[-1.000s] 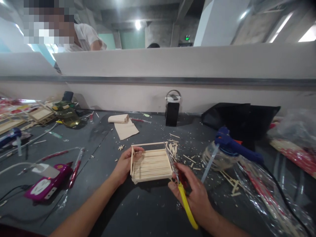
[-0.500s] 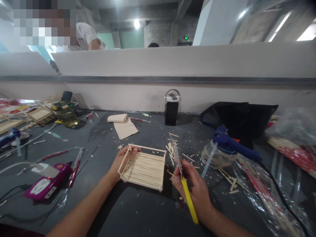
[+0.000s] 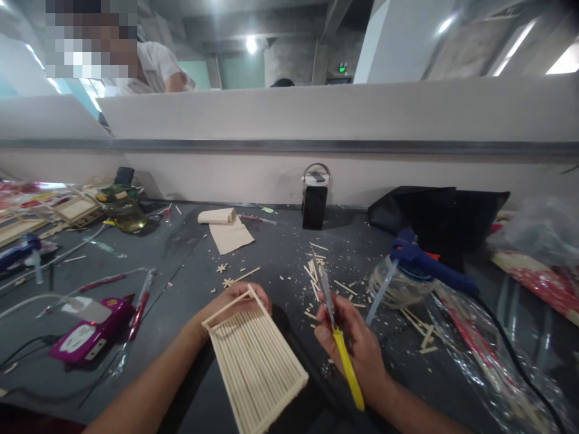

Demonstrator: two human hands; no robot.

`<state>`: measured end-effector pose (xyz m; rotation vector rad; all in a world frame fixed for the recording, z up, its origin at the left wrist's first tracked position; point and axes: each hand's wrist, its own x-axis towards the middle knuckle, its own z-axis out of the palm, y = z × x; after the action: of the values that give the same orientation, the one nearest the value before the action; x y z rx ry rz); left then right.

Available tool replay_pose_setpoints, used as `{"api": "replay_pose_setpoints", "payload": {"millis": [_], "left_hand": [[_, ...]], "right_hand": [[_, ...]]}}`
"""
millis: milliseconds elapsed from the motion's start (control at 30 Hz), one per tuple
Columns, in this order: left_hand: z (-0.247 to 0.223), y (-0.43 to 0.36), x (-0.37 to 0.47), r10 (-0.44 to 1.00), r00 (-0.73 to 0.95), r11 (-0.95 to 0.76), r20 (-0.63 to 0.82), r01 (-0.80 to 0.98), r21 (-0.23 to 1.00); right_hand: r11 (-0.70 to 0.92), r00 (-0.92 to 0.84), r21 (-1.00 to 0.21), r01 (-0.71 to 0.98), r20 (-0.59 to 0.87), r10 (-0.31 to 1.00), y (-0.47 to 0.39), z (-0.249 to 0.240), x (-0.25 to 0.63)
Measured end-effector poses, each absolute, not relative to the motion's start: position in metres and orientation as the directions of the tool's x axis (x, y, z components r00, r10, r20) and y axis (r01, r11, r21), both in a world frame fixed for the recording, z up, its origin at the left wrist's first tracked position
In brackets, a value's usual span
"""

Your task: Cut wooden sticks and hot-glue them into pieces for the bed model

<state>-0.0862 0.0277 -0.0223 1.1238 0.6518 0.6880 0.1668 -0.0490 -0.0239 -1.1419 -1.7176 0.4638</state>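
Observation:
My left hand (image 3: 235, 298) is closed on the far end of a small open frame of pale wooden sticks (image 3: 257, 355), tilted above the table. Side-by-side sticks form its flat panel, and my fingers are partly hidden behind it. In my right hand (image 3: 357, 343), gripped with the fingers wrapped round, is a pair of yellow-handled scissors (image 3: 347, 371), seen nearly edge-on. The blades point up and away, over a loose heap of cut sticks (image 3: 312, 274). Just beyond my left hand, a single thin stick (image 3: 246, 275) lies beside small star-shaped wooden pieces (image 3: 221, 268).
On the right, a blue glue gun (image 3: 420, 262) rests on a clear jar (image 3: 384, 283), near plastic-wrapped sticks (image 3: 474, 349). A purple device (image 3: 93, 331) with cables lies left. A phone (image 3: 313, 208) stands at the back near a cloth roll (image 3: 219, 216). Someone in white (image 3: 158, 66) is behind the partition.
My left hand has turned the stick frame, bringing its near end down towards me. The thin stick and a second star-shaped piece behind it now show. My right hand with the scissors has barely moved.

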Motion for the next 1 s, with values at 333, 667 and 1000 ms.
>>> {"api": "replay_pose_setpoints", "payload": {"millis": [333, 667, 1000], "left_hand": [[-0.005, 0.02, -0.083, 0.718, 0.689, 0.269, -0.098, -0.145, 0.952], [-0.004, 0.026, -0.105, 0.766, 0.633, 0.265, -0.111, -0.153, 0.952], [0.01, 0.034, -0.115, 0.961, 0.276, 0.083, -0.007, -0.264, 0.961]], "right_hand": [[0.506, -0.124, -0.66, 0.556, 0.537, 0.835, -0.051, -0.028, 0.165], [0.53, -0.154, -0.649, 0.546, 0.544, 0.825, -0.051, -0.03, 0.166], [0.527, -0.154, -0.65, 0.547, 0.54, 0.827, -0.052, -0.03, 0.165]]}}
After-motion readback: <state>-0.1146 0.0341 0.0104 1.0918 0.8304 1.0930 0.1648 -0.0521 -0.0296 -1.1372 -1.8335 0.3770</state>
